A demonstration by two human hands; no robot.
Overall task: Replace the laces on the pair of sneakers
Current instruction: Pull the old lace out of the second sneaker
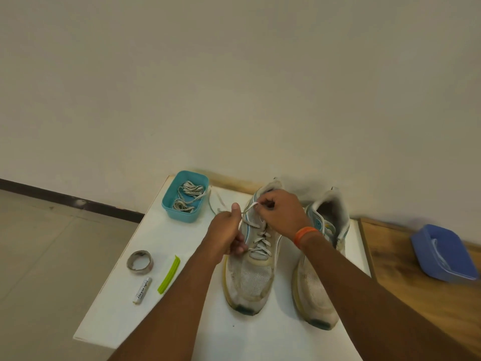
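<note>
Two sneakers stand side by side on the table (182, 321), toes toward me. My left hand (227, 234) grips one lace end (243, 217) at the left sneaker (253, 261), taut. My right hand (279, 212) pinches the other end above the collar; likely drawing it through the top eyelets. Right sneaker (318, 280): no lace visible. One teal tub (169, 204) holds two bundled laces (188, 196), within reach.

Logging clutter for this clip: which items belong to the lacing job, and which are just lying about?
Job: left sneaker, being laced; right sneaker; lace, pinched by left hand and right hand; teal tub of laces.

Lying about: tape roll, battery, green strip, blue container.
</note>
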